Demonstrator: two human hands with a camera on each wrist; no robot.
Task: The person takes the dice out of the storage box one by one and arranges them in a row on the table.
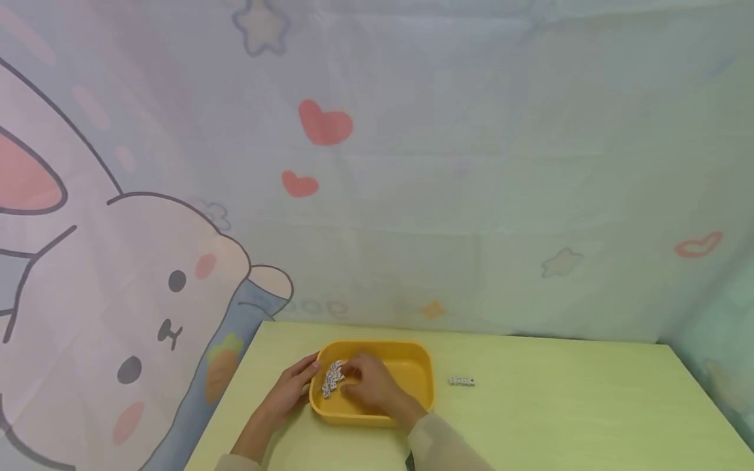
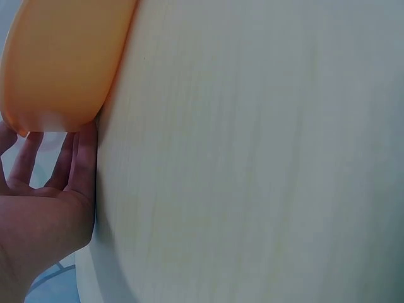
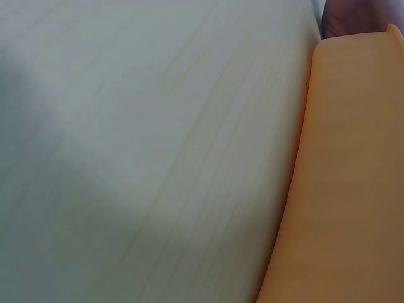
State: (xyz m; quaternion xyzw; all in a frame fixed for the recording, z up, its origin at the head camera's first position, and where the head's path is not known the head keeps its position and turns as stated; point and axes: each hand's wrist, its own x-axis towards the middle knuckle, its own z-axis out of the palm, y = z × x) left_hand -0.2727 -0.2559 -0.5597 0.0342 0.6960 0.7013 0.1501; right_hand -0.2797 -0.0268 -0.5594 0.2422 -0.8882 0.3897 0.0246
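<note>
A yellow tray (image 1: 406, 418) stands on the pale table, with a heap of small white dice (image 1: 331, 378) at its left end. My left hand (image 1: 290, 387) holds that end, its thumb at the rim and its fingers against the outer wall. The left wrist view shows the left hand (image 2: 50, 208) touching the tray (image 2: 69, 63) from outside. Inside the tray, my right hand (image 1: 372, 383) reaches over beside the dice, thumb and index finger apart. Its other fingertips are hidden. The right wrist view shows only the tray's outer wall (image 3: 353, 170) and part of the left hand (image 3: 353, 16).
A short row of white dice (image 1: 462, 381) lies on the table (image 1: 559, 405) to the right of the tray. A dark object (image 1: 410, 460) shows partly beside the right sleeve (image 1: 444, 445). Behind the table hangs a printed cloth (image 1: 442, 163) with a rabbit and hearts.
</note>
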